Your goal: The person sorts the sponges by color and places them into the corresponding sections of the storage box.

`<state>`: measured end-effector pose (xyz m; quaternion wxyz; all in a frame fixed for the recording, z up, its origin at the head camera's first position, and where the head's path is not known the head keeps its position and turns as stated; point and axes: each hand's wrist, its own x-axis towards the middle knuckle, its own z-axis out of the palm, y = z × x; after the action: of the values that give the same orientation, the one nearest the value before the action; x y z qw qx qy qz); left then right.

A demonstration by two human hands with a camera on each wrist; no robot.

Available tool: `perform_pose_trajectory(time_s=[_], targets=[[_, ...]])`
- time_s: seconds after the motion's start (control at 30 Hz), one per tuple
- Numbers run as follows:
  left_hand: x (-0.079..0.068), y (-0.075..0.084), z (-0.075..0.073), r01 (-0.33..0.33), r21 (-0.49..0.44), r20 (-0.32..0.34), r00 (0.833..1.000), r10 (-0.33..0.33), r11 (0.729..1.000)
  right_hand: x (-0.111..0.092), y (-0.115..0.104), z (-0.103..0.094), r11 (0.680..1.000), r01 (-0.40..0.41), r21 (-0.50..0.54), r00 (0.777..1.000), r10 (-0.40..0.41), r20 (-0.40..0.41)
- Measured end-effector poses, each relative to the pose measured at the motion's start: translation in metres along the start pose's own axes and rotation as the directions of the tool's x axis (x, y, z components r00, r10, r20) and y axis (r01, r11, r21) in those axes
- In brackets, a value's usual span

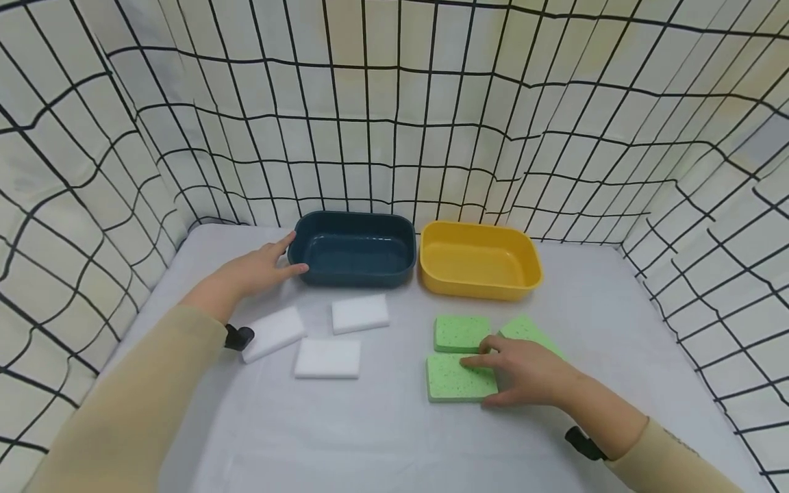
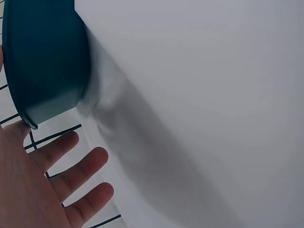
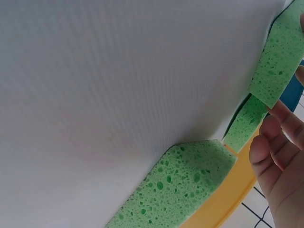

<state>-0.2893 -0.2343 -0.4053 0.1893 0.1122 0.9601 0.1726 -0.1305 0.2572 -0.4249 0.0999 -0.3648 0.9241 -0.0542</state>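
My left hand (image 1: pixel 255 274) is at the left end of a dark blue tub (image 1: pixel 354 277), thumb over its near rim and a finger at the far corner. In the left wrist view the other fingers are spread and straight beside the tub. My right hand (image 1: pixel 524 370) lies over the front green sponge (image 1: pixel 446 383), index finger on its top and thumb at its right edge. A second green sponge (image 1: pixel 459 333) is just behind it. To the right, a third green sponge (image 1: pixel 527 329) is partly hidden by the hand.
A yellow tub (image 1: pixel 481 291) stands right of the blue one. White rectangular sponges lie at left: one near the wrist (image 1: pixel 277 332), one behind (image 1: pixel 360 313) and one in front (image 1: pixel 328 359). Black wire mesh (image 1: pixel 394 164) encloses the back and sides of the white-covered table (image 1: pixel 370 445).
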Motion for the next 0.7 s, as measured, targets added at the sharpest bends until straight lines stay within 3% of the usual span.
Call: perform_pose_trajectory(time_s=[0.37,0.7], targets=[[-0.0004,-0.0026,0.0026,0.022,-0.010,0.019,1.000,-0.022,1.000,-0.0009,0.0002,0.0009,0.999,-0.034,-0.021,0.998,0.035,0.045],[-0.0002,-0.0001,0.0009,0.022,-0.020,0.028,0.999,-0.021,1.000,-0.0044,0.0018,-0.0048,0.999,-0.031,0.020,1.000,0.031,-0.001]])
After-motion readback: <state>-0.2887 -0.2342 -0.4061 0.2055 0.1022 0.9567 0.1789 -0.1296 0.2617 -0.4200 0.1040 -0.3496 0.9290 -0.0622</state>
